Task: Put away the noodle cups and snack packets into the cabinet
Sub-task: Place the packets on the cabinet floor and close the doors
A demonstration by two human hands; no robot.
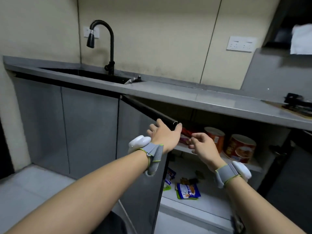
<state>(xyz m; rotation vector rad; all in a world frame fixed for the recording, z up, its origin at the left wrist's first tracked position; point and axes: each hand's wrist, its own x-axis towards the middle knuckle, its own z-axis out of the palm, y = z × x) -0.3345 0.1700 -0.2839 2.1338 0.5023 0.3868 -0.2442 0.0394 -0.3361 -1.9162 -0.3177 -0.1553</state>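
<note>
The cabinet under the counter stands with its grey door (140, 149) swung out toward me. My left hand (164, 134) grips the top corner of that door. My right hand (202, 146) hovers in front of the upper shelf (184, 148), fingers loosely curled and holding nothing. Two noodle cups sit on that shelf, one orange (217, 136) and one red (240, 148). A red snack packet (185, 137) lies on the shelf behind my hands, partly hidden. On the cabinet floor lie a blue snack packet (188, 190) and another blue-white packet (170, 177) at the door edge.
A grey countertop (177, 92) runs above the cabinet, with a black sink (87, 73) and black faucet (108, 46) at the left. A cutting board with a dark object (297, 105) lies at the counter's right. Closed grey cabinet doors (64, 125) fill the left.
</note>
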